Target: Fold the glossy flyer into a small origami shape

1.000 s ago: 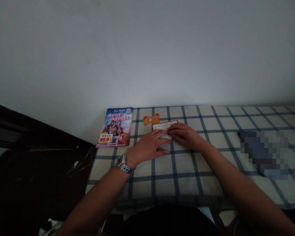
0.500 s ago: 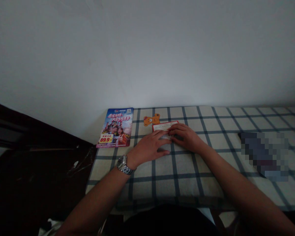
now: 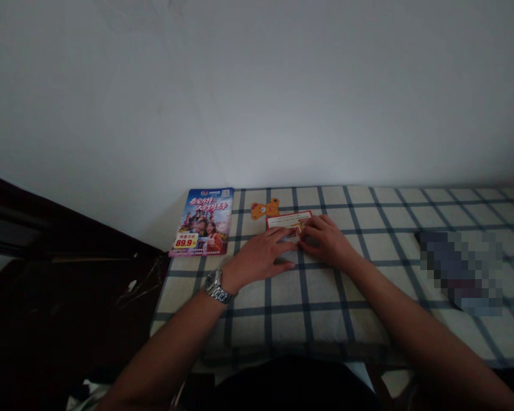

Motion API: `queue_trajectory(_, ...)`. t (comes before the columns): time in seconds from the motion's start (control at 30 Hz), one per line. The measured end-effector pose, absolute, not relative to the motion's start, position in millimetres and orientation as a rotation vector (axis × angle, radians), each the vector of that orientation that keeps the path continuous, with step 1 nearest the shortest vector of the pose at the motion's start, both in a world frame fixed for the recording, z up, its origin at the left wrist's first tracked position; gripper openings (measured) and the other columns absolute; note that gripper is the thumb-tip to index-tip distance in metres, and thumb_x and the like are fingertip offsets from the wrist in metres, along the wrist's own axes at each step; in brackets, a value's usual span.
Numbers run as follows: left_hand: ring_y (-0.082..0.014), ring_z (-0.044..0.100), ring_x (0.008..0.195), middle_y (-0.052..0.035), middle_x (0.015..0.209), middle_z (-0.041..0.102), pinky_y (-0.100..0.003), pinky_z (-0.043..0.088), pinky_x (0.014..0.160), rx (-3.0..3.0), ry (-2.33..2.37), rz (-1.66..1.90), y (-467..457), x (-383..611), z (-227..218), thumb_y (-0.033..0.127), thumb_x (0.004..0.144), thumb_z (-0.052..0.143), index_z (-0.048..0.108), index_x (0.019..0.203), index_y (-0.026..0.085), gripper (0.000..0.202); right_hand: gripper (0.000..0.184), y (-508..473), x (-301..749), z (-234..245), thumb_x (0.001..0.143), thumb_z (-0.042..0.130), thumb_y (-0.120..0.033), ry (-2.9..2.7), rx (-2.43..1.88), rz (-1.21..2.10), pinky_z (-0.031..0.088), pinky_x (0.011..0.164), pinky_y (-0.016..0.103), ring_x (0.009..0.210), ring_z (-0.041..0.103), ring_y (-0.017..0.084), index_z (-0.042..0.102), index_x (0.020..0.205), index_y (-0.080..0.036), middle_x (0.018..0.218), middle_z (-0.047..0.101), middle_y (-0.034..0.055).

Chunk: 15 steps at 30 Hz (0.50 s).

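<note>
A small white printed sheet (image 3: pixel 285 220) with a red border lies on the checked cloth, partly hidden by both hands. My left hand (image 3: pixel 263 255) rests palm down on its near left part, thumb and fingers apart. On the right side of the sheet, my right hand (image 3: pixel 323 240) has its fingers bent, with the fingertips closed at the paper. A red and yellow patch of the sheet shows beside those fingertips. What lies under the right fingers is hidden. Just behind the sheet is an orange teddy bear figure (image 3: pixel 264 209), flat on the cloth.
A colourful flyer (image 3: pixel 203 222) marked 89.9 lies to the left near the wall (image 3: pixel 282 103). At the right is a dark, blurred-out flat object (image 3: pixel 454 271). The checked cloth (image 3: pixel 372 208) covers the surface, whose left edge drops to a dark floor (image 3: pixel 81 308).
My right hand has shifted slightly right, its fingers more bent. The red and yellow patch on the sheet now shows beside them. My left hand has stayed almost still.
</note>
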State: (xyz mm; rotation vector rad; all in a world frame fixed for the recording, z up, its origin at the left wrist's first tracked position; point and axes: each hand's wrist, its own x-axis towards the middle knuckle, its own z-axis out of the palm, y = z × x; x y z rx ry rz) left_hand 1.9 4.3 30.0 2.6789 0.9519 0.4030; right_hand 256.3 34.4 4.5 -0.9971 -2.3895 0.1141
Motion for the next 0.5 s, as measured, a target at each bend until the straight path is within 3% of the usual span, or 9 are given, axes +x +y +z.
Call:
queue_trajectory(0.1, -0.0302, 0.044, 0.148, -0.0077, 0.157, 0.048, -0.05, 0.043, 0.122, 2.676, 0.949, 0.412, 4.3, 2.0, 29.3, 0.044, 0.098, 0.07, 0.065, 0.131, 0.027, 0.037, 0.005, 33.8, 256.0, 2.4, 0.092, 0.071, -0.021, -2.431, -0.986, 0.163, 0.053, 0.08, 0.041, 0.09, 0.059, 0.026, 0.067, 0.091, -0.023, 0.098, 0.067, 0.0083)
queue_trajectory(0.5, -0.0301, 0.042, 0.149, -0.0085, 0.16, 0.046, -0.05, 0.041, 0.124, 2.7, 0.948, 0.387, 3.6, 1.3, 29.7, 0.044, 0.099, 0.069, 0.064, 0.134, 0.026, 0.04, 0.015, 34.5, 252.3, 5.7, 0.089, 0.072, -0.016, -2.43, -1.08, 0.329, 0.047, 0.072, 0.033, 0.08, 0.062, 0.021, 0.059, 0.085, -0.022, 0.089, 0.069, 0.0041)
